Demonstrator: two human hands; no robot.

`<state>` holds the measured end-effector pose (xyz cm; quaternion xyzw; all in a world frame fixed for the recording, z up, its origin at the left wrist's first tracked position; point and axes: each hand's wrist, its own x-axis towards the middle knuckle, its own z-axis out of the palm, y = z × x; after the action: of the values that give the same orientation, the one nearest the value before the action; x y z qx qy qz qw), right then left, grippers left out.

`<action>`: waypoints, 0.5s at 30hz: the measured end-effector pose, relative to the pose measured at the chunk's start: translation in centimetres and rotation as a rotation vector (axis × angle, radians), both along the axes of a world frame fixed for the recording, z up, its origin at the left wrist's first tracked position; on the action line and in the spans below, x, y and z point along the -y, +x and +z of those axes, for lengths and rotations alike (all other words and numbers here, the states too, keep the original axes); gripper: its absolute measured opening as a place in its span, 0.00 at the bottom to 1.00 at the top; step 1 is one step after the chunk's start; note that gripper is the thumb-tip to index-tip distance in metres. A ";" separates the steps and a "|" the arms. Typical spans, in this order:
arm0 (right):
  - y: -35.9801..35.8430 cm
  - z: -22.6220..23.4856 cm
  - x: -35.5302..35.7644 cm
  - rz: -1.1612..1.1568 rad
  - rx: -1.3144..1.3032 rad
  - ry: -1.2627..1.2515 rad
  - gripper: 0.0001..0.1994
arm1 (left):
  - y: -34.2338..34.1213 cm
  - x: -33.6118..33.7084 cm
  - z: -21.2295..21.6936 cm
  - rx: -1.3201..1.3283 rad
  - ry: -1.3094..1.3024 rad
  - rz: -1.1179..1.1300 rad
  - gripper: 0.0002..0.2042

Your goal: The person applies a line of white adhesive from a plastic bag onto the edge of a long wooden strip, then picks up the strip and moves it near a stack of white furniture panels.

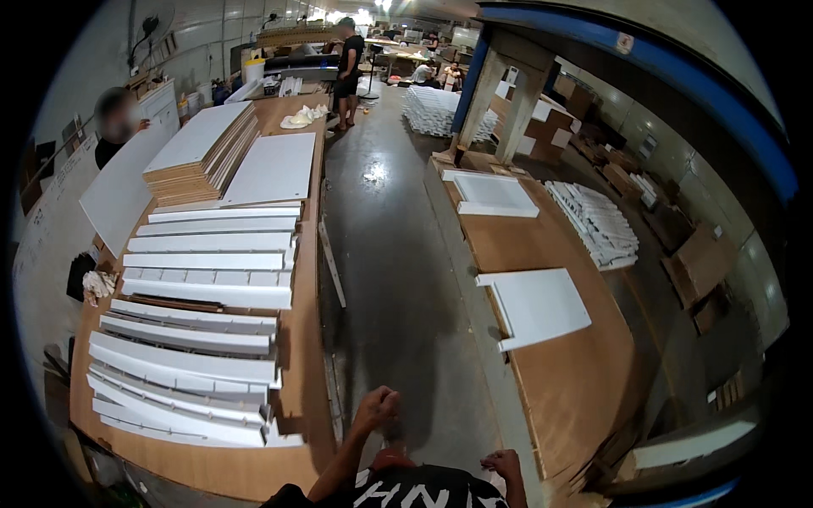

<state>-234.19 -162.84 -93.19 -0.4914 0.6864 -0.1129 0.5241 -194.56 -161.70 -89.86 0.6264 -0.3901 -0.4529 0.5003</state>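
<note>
My left hand (378,410) is raised in front of me above the grey floor, its fingers curled into a fist with nothing seen in it. My right hand (503,465) is held lower, close to my body, with its fingers loosely curled in; no object shows in it. Neither hand touches a table. Nearest my left hand is the long wooden table (296,372) on the left, which bears rows of long white panel strips (182,347). To the right of my right hand stands another brown table (559,381), with a white board (542,306) lying on white strips.
A stack of white boards (203,148) stands on the left table's far part, where a person (114,135) handles a large board. Another person (347,72) stands farther down the aisle (381,220). White strips (593,224) are piled beyond the right table. A blue beam (593,30) crosses overhead.
</note>
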 end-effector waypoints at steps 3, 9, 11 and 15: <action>-1.5 -1.1 9.3 0.104 -0.038 -0.100 0.09 | 1.5 6.4 -2.4 0.156 -0.049 0.077 0.13; 1.2 -3.2 21.5 -0.054 0.122 0.064 0.09 | 5.9 13.0 -3.8 0.158 0.039 0.038 0.12; 1.4 -6.2 23.9 -0.101 0.172 0.274 0.07 | 7.5 15.1 -2.7 0.047 0.095 0.078 0.12; -11.8 -24.4 29.1 1.500 -0.442 -0.234 0.07 | 10.5 21.7 -4.7 -0.084 0.293 0.163 0.12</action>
<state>-246.00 -191.89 -117.57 -0.8861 0.2438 0.2993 0.2566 -184.01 -183.42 -94.60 0.7026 -0.2464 -0.4888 0.4547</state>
